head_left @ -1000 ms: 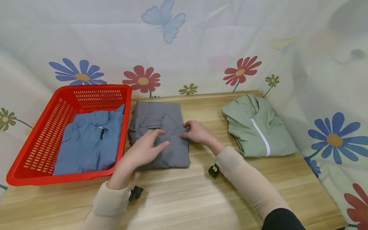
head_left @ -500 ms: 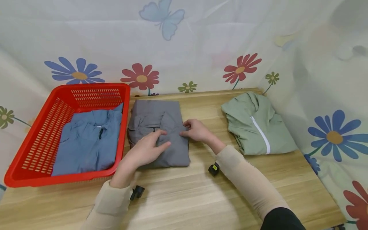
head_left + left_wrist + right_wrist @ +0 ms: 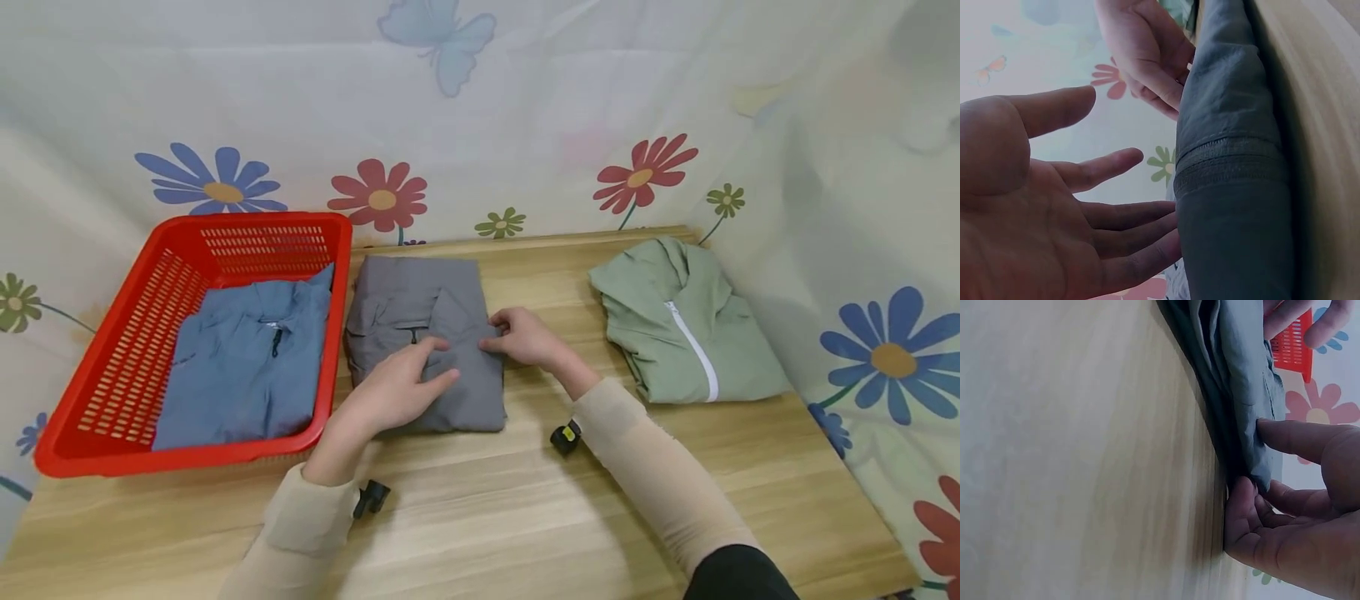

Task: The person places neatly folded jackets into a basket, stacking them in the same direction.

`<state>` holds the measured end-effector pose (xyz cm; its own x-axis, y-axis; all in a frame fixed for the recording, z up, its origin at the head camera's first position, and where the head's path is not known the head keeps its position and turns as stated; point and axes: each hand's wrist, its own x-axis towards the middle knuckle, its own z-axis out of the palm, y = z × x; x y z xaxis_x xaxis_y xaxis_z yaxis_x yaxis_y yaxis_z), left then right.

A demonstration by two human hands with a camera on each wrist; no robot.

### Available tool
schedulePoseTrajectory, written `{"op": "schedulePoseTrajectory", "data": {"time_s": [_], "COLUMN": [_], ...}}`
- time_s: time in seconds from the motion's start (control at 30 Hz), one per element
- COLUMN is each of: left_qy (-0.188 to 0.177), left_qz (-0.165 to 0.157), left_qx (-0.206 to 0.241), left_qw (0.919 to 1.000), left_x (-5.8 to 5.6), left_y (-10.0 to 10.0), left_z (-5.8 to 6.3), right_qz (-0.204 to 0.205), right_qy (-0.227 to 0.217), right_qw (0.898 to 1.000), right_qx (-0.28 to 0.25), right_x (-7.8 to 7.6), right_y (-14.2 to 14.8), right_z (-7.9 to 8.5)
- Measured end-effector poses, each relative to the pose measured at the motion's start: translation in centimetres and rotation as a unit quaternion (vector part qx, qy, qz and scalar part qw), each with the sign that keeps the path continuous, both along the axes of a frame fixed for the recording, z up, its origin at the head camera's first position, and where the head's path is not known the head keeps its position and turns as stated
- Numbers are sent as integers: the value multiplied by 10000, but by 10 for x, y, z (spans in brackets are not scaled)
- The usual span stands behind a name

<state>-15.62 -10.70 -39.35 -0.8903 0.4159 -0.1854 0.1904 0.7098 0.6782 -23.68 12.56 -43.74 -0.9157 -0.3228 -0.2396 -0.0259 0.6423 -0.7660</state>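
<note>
A folded grey jacket (image 3: pixel 472 400) with a collar and short dark zip lies flat on the wooden table, just right of the red basket. Over its front spreads my left hand (image 3: pixel 393 387), thumb and index finger apart. In the left wrist view, the other fingertips (image 3: pixel 1169 247) of that hand touch the cloth. My right hand (image 3: pixel 525 337) pinches the jacket's right edge. The right wrist view has its thumb (image 3: pixel 1285 434) on the upper layer and curled fingers (image 3: pixel 1244 509) at the table beneath the folded edge.
The red basket (image 3: pixel 341 333) at the left holds a folded blue jacket (image 3: pixel 240 367). At the right lies a folded green hooded jacket (image 3: pixel 652 342) with a white zip. A flowered cloth (image 3: pixel 540 108) hangs behind the table (image 3: pixel 480 517).
The head view has shifted slightly. Both hands keep nearly the same place on the grey jacket, and the garments stay where they were.
</note>
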Motion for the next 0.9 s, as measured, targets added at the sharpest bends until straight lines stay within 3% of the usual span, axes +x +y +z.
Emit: {"op": "schedulePoseTrajectory", "data": {"time_s": [0.47,0.63,0.9], "left_qy": [4,60,441], "left_qz": [61,169,736], "left_qx": [-6,24,177], "left_qw": [10000,9998,9962], "left_x": [0,-1,-6], "left_y": [2,1,2], "left_z": [-1,-4,-4], "right_qz": [1,6,-86], "right_qy": [141,114,162], "right_qw": [9999,9997,9987], "right_qx": [39,-218,-479], "right_x": [2,2,3], "right_y": [-1,-2,1], "right_z": [-3,-5,-2]}}
